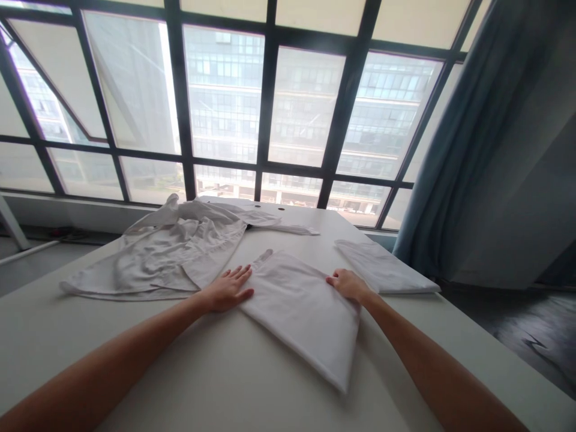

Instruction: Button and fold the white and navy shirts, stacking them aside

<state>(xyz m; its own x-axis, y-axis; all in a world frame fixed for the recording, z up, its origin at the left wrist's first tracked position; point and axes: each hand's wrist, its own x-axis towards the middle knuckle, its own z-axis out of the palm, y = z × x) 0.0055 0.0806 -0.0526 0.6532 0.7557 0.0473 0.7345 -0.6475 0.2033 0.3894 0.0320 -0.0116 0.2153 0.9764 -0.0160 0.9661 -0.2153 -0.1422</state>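
A folded white cloth [301, 306] lies in the middle of the white table [202, 372], one corner pointing toward me. At its left edge my left hand [227, 289] rests flat with the fingers spread, its fingertips by the cloth's border. My right hand [346, 283] has its fingers curled closed on the cloth's right edge. Just beyond my left hand is a crumpled white garment [166, 252], spread loosely over the left part of the table. To the right of my right hand lies another folded white cloth [387, 267].
Large dark-framed windows [265, 108] stand behind the table's far edge. A blue-grey curtain [468, 138] hangs at the right. White metal bars [13, 225] are at the far left beside the table. Two small dark spots mark the tabletop's far end.
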